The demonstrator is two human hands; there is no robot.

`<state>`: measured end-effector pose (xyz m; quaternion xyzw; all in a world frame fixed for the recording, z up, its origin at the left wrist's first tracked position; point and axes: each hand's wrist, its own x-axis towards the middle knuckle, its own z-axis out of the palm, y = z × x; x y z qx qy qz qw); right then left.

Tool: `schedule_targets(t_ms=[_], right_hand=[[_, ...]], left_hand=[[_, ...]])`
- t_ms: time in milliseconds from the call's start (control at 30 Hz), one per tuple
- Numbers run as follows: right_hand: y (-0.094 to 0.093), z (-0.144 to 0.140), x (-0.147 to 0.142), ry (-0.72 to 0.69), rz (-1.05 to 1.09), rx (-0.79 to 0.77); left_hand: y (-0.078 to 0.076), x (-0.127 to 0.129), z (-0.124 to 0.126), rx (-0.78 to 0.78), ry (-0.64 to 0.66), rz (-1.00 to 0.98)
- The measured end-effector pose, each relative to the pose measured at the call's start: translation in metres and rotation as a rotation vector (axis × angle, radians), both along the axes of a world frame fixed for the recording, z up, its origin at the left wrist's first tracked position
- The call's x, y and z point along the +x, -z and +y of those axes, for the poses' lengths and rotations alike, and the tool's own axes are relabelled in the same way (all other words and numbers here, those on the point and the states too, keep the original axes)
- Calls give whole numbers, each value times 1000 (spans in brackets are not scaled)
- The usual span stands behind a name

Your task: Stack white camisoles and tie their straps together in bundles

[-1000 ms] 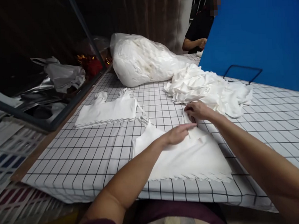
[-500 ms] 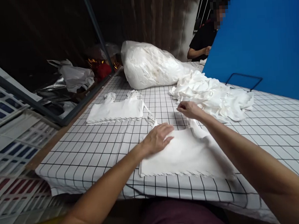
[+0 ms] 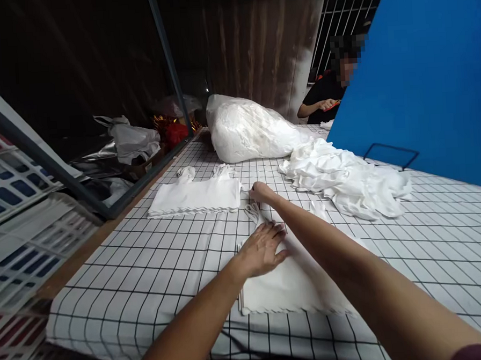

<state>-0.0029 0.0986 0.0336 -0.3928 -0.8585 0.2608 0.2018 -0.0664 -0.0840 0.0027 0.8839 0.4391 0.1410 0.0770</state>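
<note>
A neat stack of white strapped cloth tops (image 3: 278, 293) with wavy lower edges lies in front of me on the checked cloth. My left hand (image 3: 264, 248) rests flat on its upper left part, fingers stretched out. Just beyond, my right hand (image 3: 262, 192) is closed at the stack's left strap (image 3: 252, 212); its fingertips are partly hidden. The right forearm crosses above the stack and covers part of it. The other strap bundle (image 3: 318, 209) lies at the stack's upper right. Farther left sits a second folded stack of white tops (image 3: 195, 197), its straps gathered at the top.
Beyond are a loose heap of white cloth pieces (image 3: 349, 179) and a full clear plastic bag (image 3: 254, 128). A blue panel (image 3: 428, 73) stands at right, with a person (image 3: 320, 98) partly behind it. Plastic crates (image 3: 30, 250) and a metal frame (image 3: 170, 65) are at left.
My right hand has moved left from the right strap to the left strap. The left hand stays flat on the stack. The view has tilted up slightly.
</note>
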Motion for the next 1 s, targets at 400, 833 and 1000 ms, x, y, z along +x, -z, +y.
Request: schedule_targets(t_ms=[400,833,1000], right_hand=[[-105,-136,169,-360,309,-410],[-23,-170,137,80,-350,-148],[-15,-173,135,102,-389,-104]], left_hand=[[7,0,4,-23,23,15],[-1,1,2,-88,12,65],[2,0,4,-67,22,41]])
